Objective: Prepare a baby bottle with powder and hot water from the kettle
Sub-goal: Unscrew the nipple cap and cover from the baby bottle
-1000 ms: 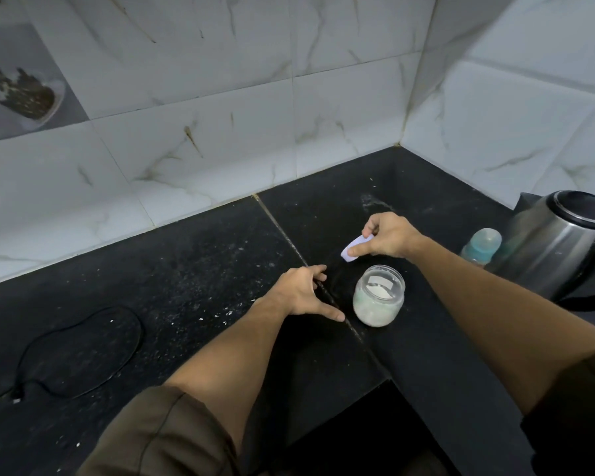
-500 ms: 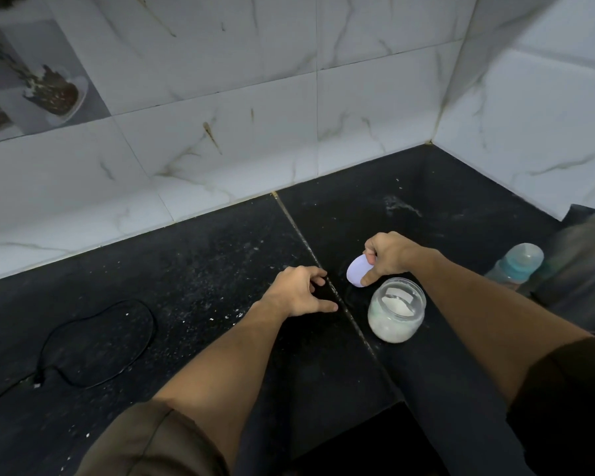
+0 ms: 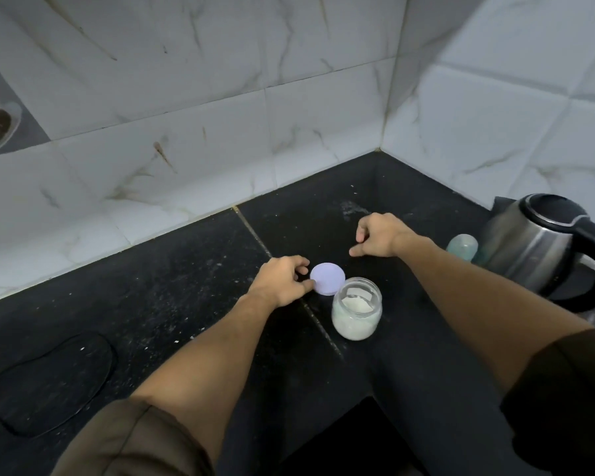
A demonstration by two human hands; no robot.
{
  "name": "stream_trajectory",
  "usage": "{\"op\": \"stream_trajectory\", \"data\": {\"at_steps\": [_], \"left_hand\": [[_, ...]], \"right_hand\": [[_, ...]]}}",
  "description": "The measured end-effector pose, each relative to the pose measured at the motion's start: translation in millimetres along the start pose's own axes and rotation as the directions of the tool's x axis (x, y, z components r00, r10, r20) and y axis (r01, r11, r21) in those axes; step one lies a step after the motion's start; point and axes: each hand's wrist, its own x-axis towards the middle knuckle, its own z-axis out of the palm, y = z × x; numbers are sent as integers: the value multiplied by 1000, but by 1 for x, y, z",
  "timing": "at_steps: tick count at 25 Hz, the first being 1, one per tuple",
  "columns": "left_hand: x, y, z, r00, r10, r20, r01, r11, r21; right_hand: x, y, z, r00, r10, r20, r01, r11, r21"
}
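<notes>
An open glass jar point(image 3: 356, 308) half full of white powder stands on the black counter point(image 3: 158, 304). Its pale lilac lid point(image 3: 327, 279) lies flat on the counter just behind and left of the jar. My left hand point(image 3: 284, 281) rests on the counter with its fingertips touching the lid's left edge. My right hand point(image 3: 380, 235) hovers behind the jar, fingers loosely curled, index pointing left, holding nothing. A baby bottle with a bluish cap point(image 3: 462, 247) stands at the right, partly hidden behind my right forearm, next to a steel kettle point(image 3: 536, 249) with a black lid and handle.
White marble tiles form the walls behind and to the right, meeting in a corner. A black cable point(image 3: 49, 376) loops on the counter at the left. The counter's front edge steps down into a dark gap point(image 3: 354, 441) below the jar.
My right hand has put the lid down flat on the counter, let go and pulled back to the right. My left hand now touches the lid's edge.
</notes>
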Motion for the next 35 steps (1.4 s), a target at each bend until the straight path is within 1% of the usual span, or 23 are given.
{"op": "stream_trajectory", "data": {"at_steps": [3,5,8,10,12,15,20,23,26,28,30,32,35], "left_hand": [[13,41,0,989,106,-105,-110,993,-34],[17,74,2,973,179,-148,-190,980,-65],[17,120,9,941,281,-188,-305,946,-111],[14,145,19,925,334,-178,-359,924,-129],[11,162,29,920,362,-150,-382,914,-140],[12,170,43,928,353,-117,-368,915,-166],[13,168,55,948,312,-53,-317,931,-180],[12,169,61,955,295,-24,-294,937,-191],[8,173,70,956,292,21,-285,944,-163],[4,178,78,955,292,54,-281,948,-149],[-2,184,88,957,280,74,-265,950,-168],[-10,189,97,967,245,66,-228,953,-200],[-21,191,108,980,197,20,-188,958,-217]], "right_hand": [[-24,26,-35,972,87,-218,-95,995,-30],[-41,44,-52,945,134,-299,-174,978,-112],[-64,70,-62,938,197,-286,-274,925,-264],[-75,84,-60,933,245,-264,-321,899,-299],[-80,94,-55,928,286,-237,-353,879,-320],[-80,105,-44,932,304,-195,-355,872,-338],[-74,116,-29,933,307,-190,-353,883,-309],[-75,121,-21,937,302,-172,-339,906,-255],[-80,118,-26,942,277,-192,-314,928,-201],[-87,113,-38,940,276,-198,-305,943,-133],[-98,105,-53,943,285,-173,-297,954,-44],[-111,96,-64,950,279,-141,-277,960,36],[-132,88,-69,961,252,-111,-247,967,59]]}}
